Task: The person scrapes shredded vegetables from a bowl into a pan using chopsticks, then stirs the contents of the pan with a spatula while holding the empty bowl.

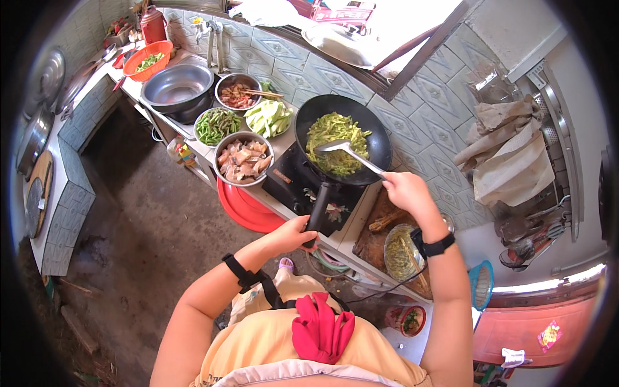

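My left hand (295, 233) grips the black handle of a wok (379, 140), which sits over a black gas stove (290, 181). In my right hand (408, 191) is the handle of a metal spatula (360, 157); its blade rests in shredded yellow-green food (333, 128) inside the wok. Left of the stove stands a metal bowl of raw meat or fish pieces (243, 162). Behind it are a bowl of cut green beans (216, 126), a dish of pale green slices (269, 118) and a bowl of reddish meat (238, 95) with chopsticks across its rim.
A wooden board (375, 244) to the right holds a bowl with greenish residue (400, 251) and chopsticks. Large metal basins (177, 87) and an orange colander (164, 48) stand at the upper left. A red round lid or basin (237, 205) lies below the counter edge. Cloths (512, 155) hang at the right.
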Demonstrator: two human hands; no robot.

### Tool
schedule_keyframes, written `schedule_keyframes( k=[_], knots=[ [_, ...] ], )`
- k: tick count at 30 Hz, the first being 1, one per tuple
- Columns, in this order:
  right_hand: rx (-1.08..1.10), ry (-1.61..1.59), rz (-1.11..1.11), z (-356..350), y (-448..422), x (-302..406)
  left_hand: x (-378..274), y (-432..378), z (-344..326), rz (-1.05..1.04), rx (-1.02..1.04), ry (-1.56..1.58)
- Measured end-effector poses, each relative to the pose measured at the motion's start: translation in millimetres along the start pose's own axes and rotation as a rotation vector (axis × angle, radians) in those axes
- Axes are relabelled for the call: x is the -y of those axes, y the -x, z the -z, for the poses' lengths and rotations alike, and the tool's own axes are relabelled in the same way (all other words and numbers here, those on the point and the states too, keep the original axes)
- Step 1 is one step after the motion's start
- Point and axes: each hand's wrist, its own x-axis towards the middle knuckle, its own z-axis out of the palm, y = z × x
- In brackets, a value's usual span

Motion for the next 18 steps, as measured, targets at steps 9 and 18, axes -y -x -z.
schedule_keyframes(
  k=[9,18],
  knots=[
    [0.047,-0.449,-0.182,-23,-23,-24,2,-5,-1,0.001,0.017,-0.024],
    [-0.112,-0.046,-0.207,-13,8,-37,-1,-1,-5,0.023,-0.022,-0.009]
  ],
)
